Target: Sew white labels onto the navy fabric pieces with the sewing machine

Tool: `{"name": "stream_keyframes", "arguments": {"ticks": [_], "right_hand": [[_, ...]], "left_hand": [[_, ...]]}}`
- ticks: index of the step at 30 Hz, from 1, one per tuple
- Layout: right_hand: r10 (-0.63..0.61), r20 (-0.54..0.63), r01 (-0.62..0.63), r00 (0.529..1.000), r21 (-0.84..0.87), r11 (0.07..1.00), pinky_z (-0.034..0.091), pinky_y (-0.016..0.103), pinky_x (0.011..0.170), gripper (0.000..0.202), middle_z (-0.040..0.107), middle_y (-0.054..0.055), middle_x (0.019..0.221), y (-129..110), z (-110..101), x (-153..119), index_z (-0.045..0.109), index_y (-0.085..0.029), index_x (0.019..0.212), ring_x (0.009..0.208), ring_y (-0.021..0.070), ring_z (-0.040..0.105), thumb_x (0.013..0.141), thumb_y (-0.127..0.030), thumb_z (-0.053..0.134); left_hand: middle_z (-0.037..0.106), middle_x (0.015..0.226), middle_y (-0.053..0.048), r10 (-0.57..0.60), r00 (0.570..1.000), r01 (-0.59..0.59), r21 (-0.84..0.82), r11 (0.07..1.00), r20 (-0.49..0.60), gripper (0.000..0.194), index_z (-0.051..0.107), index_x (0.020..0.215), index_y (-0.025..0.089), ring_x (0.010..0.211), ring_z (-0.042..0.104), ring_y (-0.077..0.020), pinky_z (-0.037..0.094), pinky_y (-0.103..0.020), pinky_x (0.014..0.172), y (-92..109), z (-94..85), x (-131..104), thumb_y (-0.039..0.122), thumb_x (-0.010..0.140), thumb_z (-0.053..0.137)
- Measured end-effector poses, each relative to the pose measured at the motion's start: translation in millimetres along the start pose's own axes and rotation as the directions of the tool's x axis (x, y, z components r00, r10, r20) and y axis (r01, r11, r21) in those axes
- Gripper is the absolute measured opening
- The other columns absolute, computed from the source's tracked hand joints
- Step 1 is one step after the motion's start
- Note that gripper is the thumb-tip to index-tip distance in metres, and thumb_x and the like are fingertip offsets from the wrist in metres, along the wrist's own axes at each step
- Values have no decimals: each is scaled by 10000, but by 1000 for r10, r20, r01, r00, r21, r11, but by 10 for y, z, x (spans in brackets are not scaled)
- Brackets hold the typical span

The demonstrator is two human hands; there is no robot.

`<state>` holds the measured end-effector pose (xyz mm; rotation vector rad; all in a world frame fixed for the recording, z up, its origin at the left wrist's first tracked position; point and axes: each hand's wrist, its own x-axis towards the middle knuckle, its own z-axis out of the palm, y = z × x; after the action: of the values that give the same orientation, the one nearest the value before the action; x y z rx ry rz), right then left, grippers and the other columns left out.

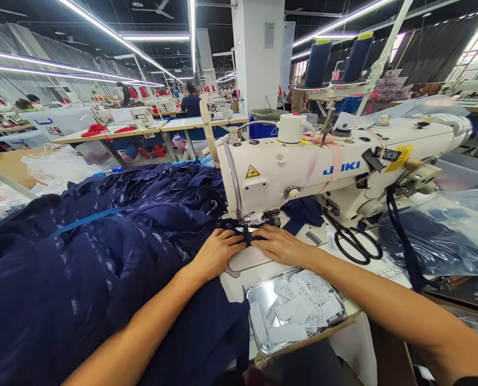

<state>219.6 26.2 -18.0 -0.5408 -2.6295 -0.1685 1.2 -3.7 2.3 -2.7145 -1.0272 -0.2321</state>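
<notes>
A white sewing machine (263, 171) stands in the middle, its needle area just beyond my fingertips. My left hand (218, 252) lies palm down on navy fabric (142, 236) at the left of the needle, fingers extended. From the right, my right hand (277, 244) rests flat on the fabric edge and machine bed, fingers stretched toward the needle. A small piece of the navy cloth lies between both hands. The heaped fabric spreads over the left side and hangs down in front.
Black scissors (355, 244) lie right of the needle area. A metal tray (259, 321) of white labels sits at the front edge. Bagged navy cloth (443, 236) is at the right. Two thread cones (318, 63) stand behind the machine. Other people sit farther back.
</notes>
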Motion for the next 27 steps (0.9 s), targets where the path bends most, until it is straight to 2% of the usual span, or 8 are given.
{"name": "stream_keyframes", "arguments": {"ticks": [17,27], "right_hand": [[-2,-47,4,999,30,1000,473,346,819,249,589,125,1054,48,51,-3,617,-113,1008,941,207,516,836,-134,438],[21,-38,-21,999,0,1000,457,361,860,240,601,122,1063,28,56,48,622,-113,991,967,206,534,843,-176,444]], "left_hand": [[584,1165,-57,-1,999,-1,47,999,41,391,565,1104,181,1009,515,-216,381,-351,781,30,5,-11,49,757,442],[561,1200,-48,-46,996,44,25,999,81,416,558,1122,194,1023,509,-218,392,-351,769,-21,-8,20,43,760,422]]}}
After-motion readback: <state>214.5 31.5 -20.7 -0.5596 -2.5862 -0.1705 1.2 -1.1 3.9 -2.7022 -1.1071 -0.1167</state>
